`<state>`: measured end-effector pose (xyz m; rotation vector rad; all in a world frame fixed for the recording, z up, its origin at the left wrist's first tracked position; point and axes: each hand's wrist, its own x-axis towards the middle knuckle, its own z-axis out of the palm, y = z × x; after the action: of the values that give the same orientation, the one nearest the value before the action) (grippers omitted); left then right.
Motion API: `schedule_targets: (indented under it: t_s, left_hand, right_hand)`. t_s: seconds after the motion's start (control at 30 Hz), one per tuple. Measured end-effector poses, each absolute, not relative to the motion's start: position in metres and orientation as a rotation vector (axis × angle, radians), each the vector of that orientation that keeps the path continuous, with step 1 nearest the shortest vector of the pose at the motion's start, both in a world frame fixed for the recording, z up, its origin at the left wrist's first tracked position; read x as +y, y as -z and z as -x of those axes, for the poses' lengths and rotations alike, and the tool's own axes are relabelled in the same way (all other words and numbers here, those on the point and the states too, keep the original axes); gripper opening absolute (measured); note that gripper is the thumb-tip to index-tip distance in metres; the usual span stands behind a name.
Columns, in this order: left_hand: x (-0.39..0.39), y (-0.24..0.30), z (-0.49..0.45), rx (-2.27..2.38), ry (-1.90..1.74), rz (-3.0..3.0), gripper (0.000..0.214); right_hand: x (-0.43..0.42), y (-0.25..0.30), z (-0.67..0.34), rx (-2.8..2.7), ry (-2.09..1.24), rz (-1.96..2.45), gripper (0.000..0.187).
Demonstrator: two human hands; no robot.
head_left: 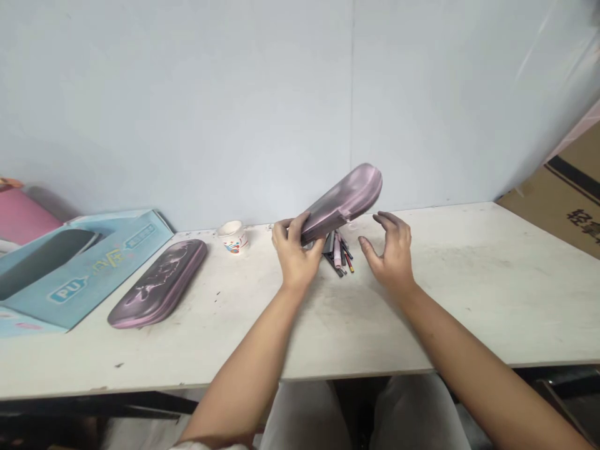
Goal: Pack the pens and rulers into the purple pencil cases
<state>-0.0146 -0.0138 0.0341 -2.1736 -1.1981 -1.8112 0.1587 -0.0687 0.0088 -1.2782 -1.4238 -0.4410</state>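
Observation:
My left hand [294, 250] grips one end of a purple pencil case [344, 200] and holds it tilted up off the white table [469, 294], its far end raised to the right. Under the raised case lie several pens and pencils [340, 253] on the table. My right hand [391, 253] hovers just right of the pens with its fingers spread and curved, holding nothing. A second purple pencil case [159, 282] lies flat on the table to the left.
A light blue cardboard box [79, 269] with a dark window sits at the far left, a pink item [19, 215] behind it. A small paper cup [233, 236] stands near the wall. A brown carton [562, 200] leans at the right.

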Motion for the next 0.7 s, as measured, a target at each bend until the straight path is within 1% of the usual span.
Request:
schedule_targets:
  t_s: [0.1,0.2,0.53,0.7]
  left_hand:
    - [-0.01,-0.03,0.021,-1.215,1.484,2.168,0.043]
    - [-0.008,-0.026,0.022,-1.202,1.304,2.183,0.041]
    - [-0.015,-0.025,0.013,-1.131,1.156,2.217,0.039]
    - [-0.016,-0.024,0.012,-1.142,1.146,2.223,0.039]
  right_hand:
    - [-0.072,-0.01,-0.163,-1.337,0.448,1.299,0.036]
    - [-0.075,-0.01,-0.162,-1.298,0.452,1.323,0.032]
    - [-0.073,-0.009,-0.158,-1.314,0.635,1.447,0.03]
    - [-0.073,-0.007,-0.159,-1.327,0.662,1.488,0.018]
